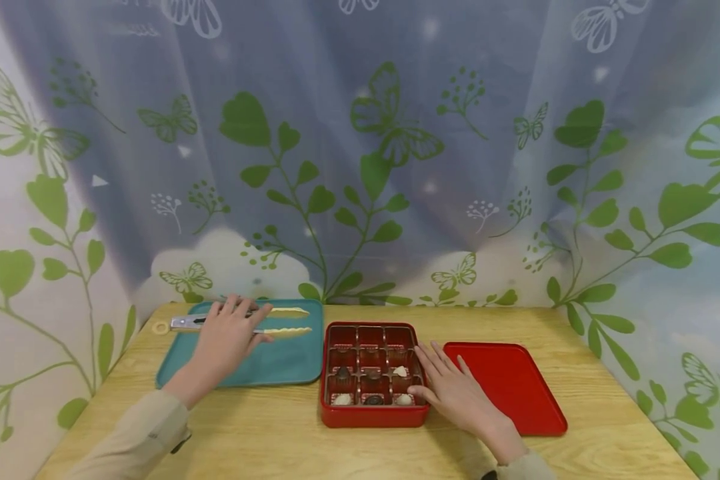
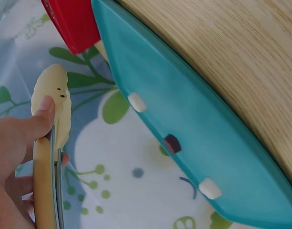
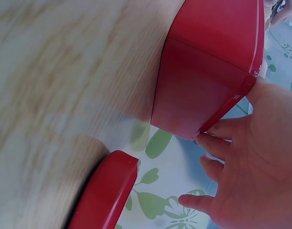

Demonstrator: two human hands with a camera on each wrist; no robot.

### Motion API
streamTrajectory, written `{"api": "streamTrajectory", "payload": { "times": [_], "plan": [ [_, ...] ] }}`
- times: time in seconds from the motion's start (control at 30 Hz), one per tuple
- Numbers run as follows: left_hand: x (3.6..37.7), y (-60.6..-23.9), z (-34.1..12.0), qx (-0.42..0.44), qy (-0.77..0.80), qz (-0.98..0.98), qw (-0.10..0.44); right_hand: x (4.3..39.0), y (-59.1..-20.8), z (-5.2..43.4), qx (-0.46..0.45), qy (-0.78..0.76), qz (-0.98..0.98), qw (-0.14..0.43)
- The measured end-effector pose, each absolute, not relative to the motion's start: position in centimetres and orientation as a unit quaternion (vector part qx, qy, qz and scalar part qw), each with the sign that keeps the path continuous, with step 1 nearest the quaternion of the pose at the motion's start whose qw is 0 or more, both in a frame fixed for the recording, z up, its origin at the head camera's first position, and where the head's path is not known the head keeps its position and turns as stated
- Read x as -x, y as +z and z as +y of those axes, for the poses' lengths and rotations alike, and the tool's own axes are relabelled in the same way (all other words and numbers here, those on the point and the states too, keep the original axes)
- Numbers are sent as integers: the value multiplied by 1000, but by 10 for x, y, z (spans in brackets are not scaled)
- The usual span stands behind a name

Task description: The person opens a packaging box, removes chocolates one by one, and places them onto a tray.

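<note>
Your left hand (image 1: 228, 335) lies on the tongs (image 1: 246, 321), which rest across the back of the teal tray (image 1: 288, 363) at the left of the desk (image 1: 276, 433). The tongs have a metal handle end pointing left and two pale yellow tips pointing right toward the red box (image 1: 372, 417). In the left wrist view your thumb (image 2: 38, 121) presses against one pale arm of the tongs (image 2: 50, 143) and your other fingers curl in behind it, so the hand is grasping the tongs. That same view shows three small pieces lying in the tray (image 2: 198, 124): two white and one dark.

Your right hand (image 1: 456, 390) rests flat at the right side of the red box, fingers straight and spread, holding nothing; the fingertips touch the box's right rim. The right wrist view shows those fingers (image 3: 222, 143) against the box's lower corner (image 3: 203, 86).

The box sits just right of the tray, at the middle of the desk. It is divided into nine compartments; the front row holds a white piece, a dark piece and a white piece, and the middle row holds a dark piece at left, another in the middle and a white one at right. The back row I cannot make out.

The red lid (image 1: 510, 387) lies flat just right of the box, partly under your right hand. A small pale ring (image 1: 159, 327) sits on the desk left of the tray.
</note>
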State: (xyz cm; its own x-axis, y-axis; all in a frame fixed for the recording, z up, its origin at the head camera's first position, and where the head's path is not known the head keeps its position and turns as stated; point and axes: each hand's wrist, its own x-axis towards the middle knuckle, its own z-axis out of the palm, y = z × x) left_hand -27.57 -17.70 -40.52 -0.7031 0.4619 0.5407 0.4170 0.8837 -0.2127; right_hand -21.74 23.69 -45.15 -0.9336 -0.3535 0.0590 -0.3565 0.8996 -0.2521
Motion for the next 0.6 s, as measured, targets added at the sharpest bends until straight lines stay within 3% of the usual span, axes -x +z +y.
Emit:
{"api": "streamTrajectory", "payload": {
  "times": [0.6],
  "plan": [
    [277, -386, -120, 373, 124, -861, 323, 217, -451, 236, -182, 137, -974, 1]
  ]
}}
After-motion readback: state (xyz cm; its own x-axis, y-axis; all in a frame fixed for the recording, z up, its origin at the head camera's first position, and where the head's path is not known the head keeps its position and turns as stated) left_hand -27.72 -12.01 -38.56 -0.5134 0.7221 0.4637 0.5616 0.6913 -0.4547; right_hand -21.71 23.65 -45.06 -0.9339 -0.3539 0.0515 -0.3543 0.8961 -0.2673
